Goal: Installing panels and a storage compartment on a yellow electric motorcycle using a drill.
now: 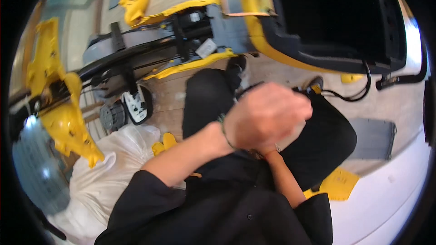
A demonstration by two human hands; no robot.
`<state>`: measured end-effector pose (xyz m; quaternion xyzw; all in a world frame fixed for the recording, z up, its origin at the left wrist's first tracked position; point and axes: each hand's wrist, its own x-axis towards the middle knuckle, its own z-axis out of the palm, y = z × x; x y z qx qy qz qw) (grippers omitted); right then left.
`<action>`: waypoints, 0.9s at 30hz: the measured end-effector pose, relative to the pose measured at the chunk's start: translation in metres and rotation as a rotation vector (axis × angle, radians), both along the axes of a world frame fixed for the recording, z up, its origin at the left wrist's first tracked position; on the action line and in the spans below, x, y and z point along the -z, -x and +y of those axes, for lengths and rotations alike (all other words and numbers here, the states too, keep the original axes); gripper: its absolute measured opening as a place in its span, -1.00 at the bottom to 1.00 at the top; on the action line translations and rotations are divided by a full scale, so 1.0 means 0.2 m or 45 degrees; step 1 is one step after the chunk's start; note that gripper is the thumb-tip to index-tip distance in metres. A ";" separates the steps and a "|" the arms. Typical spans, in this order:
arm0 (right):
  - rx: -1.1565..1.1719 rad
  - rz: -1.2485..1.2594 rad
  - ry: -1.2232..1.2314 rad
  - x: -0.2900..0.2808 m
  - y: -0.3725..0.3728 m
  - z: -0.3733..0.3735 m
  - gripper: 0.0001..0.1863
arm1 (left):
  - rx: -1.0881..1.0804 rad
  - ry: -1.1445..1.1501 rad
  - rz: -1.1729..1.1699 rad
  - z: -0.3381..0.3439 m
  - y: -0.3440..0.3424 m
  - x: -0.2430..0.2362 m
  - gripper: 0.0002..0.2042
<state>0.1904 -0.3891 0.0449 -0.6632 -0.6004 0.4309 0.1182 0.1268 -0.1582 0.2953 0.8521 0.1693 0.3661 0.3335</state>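
"Where is the scooter (235, 34) standing?"
"It's stretching across the far side; a white bag (106, 183) is slumping near left."
"And closer?"
"The left hand (269, 115) is curling over the right hand (265, 149); whether they're gripping anything, I can't tell."

Yellow panel (66, 124): glossy, smooth plastic. White bag (116, 161): thin, wrinkled plastic (slightly translucent, by look). Shirt (218, 208), trousers (327, 140): matt black cloth. Floor (165, 111): wood-look planks.
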 end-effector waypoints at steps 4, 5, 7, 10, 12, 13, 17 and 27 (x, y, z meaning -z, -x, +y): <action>0.358 0.356 0.028 -0.12 -0.09 0.15 -0.71 | -0.229 -0.033 0.425 -0.22 0.27 0.06 -0.68; 0.566 0.377 0.322 -0.13 -0.11 0.16 -0.77 | -0.343 -0.019 0.537 -0.25 0.35 0.07 -0.67; 0.677 0.409 0.326 -0.09 -0.14 0.14 -0.79 | -0.608 0.067 0.640 -0.32 0.50 0.12 -0.65; 0.789 0.463 0.320 -0.03 -0.11 0.08 -0.83 | -0.714 -0.084 0.724 -0.38 0.63 0.10 -0.62; 0.720 0.505 0.309 -0.10 -0.08 0.06 -0.84 | -0.786 -0.106 0.761 -0.36 0.61 0.10 -0.59; 0.675 0.426 0.306 -0.06 -0.07 0.02 -0.82 | -0.856 -0.145 0.729 -0.31 0.61 0.11 -0.63; 0.421 0.262 0.218 -0.14 0.03 0.01 -0.76 | -1.043 0.037 0.781 -0.08 0.72 0.21 -0.78; 0.554 0.257 0.156 -0.33 -0.01 -0.03 -0.74 | -0.917 -0.025 0.607 -0.19 0.73 0.15 -0.84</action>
